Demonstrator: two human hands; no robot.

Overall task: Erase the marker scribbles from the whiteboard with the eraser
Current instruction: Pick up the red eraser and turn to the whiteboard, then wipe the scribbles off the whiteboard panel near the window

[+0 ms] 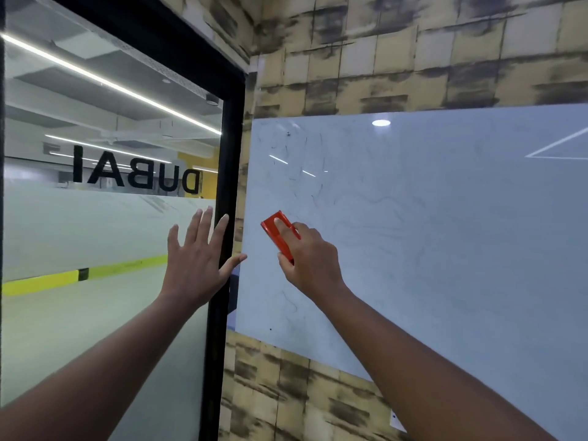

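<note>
A pale glass whiteboard [429,224] hangs on the patterned wall, with faint thin marker traces [305,173] scattered over its left part. My right hand [308,259] grips a red eraser [274,226] and holds it against the board near its left edge, index finger laid along the eraser's back. My left hand [197,259] is spread flat with straight fingers against the black door frame [227,192] and frosted glass beside the board, thumb reaching toward the board's edge.
A glass door [105,218] with mirrored black lettering and a yellow stripe fills the left side. Tan and black patterned wall [413,58] surrounds the board above and below. A small white socket plate [397,420] sits low on the wall.
</note>
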